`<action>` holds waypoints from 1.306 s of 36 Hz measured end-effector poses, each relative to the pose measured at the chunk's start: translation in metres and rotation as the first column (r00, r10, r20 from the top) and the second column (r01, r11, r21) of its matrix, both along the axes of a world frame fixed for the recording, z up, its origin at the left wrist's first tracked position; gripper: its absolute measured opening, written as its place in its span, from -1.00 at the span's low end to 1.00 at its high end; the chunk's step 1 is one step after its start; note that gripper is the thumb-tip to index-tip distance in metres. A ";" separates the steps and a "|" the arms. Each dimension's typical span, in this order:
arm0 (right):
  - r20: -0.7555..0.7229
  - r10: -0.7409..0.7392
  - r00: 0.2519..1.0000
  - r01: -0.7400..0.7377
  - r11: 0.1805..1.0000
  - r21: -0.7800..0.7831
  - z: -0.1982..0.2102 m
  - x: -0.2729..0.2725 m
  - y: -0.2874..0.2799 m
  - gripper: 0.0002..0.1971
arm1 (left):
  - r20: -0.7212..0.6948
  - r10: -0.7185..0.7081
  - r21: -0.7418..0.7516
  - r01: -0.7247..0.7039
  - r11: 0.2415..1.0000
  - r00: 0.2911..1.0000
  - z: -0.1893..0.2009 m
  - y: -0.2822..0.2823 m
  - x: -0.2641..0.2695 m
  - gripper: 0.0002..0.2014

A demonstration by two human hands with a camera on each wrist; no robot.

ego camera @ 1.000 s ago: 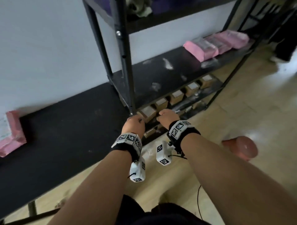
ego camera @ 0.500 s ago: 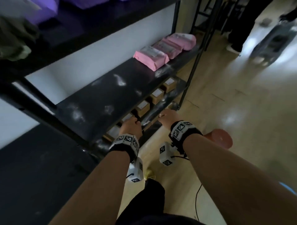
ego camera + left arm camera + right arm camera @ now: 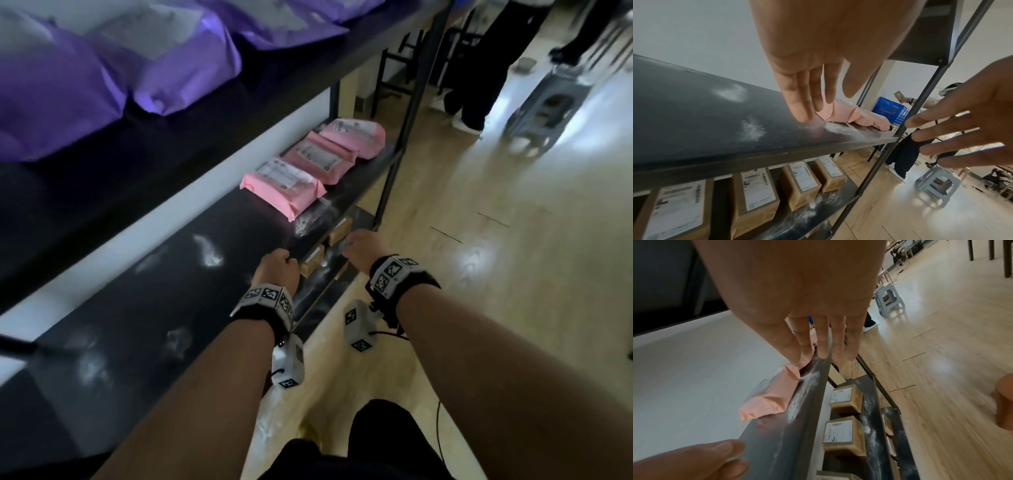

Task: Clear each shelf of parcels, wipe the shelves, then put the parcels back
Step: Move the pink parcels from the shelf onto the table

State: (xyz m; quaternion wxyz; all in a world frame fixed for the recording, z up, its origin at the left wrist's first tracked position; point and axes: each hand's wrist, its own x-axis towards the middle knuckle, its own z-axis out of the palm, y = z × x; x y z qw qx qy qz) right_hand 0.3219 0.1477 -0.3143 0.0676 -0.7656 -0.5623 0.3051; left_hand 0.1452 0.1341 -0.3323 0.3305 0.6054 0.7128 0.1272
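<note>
Three pink parcels [image 3: 284, 185] lie in a row at the far end of the dusty black middle shelf [image 3: 154, 308]. Purple parcels [image 3: 171, 61] fill the shelf above. Brown labelled boxes [image 3: 801, 181] stand in a row on the bottom shelf. My left hand [image 3: 277, 270] hovers over the middle shelf's front edge, fingers straight, short of the nearest pink parcel [image 3: 840, 112]. My right hand [image 3: 363, 246] hangs just off that edge, fingers straight and holding nothing. In the right wrist view its fingers [image 3: 822, 344] point along the edge past the pink parcel [image 3: 772, 395].
White dust smears [image 3: 205, 250] mark the middle and bottom shelves. A black upright post [image 3: 400, 137] closes the rack's far end. Beyond it are a standing person [image 3: 479, 68], a grey stool [image 3: 548, 102] and a blue crate [image 3: 890, 110]. A pink stool [image 3: 1003, 402] stands on the wooden floor.
The view has swung right along the rack and risen. Both hands have lifted from the brown boxes on the bottom shelf to the middle shelf's front edge, nearer the pink parcels.
</note>
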 end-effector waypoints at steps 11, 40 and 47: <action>-0.038 0.145 0.989 -0.145 0.989 0.002 0.003 0.019 0.133 -0.65 | 0.088 0.169 0.000 -0.169 0.986 0.982 -0.004 0.107 0.032 -0.86; -0.244 0.462 0.853 -0.477 0.879 -0.003 -0.008 -0.001 0.206 -0.78 | 0.386 0.752 -0.216 -0.740 0.637 0.535 -0.026 0.135 0.062 -0.58; -0.281 0.529 0.801 -0.550 0.835 0.004 0.006 -0.014 0.153 -0.76 | 0.436 0.811 -0.178 -0.846 0.503 0.391 -0.012 0.064 0.049 -0.88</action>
